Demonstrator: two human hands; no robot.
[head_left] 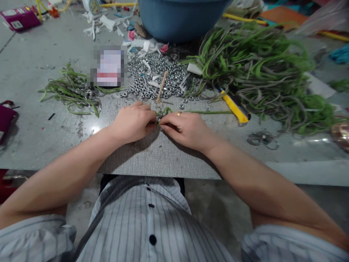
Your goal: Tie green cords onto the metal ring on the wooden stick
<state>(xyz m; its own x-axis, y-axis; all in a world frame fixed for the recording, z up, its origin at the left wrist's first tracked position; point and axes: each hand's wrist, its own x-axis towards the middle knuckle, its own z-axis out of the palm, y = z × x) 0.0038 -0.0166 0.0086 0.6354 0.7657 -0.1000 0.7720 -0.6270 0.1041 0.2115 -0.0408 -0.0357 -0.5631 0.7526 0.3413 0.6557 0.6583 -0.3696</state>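
My left hand and my right hand meet near the table's front edge, fingertips almost touching. Both are closed in a pinch on a green cord, whose tail runs off to the right along the tabletop. Small shiny metal pieces show at the fingertips, partly covered by the fingers. A ring sits on one finger of my right hand. Just beyond the hands lies a thin wooden stick, its far end on a spread of loose metal nuts.
A large heap of green and grey cords fills the right side, with a yellow utility knife beside it. Cords with metal pieces lie at left, near a blurred phone-like object. A blue tub stands behind.
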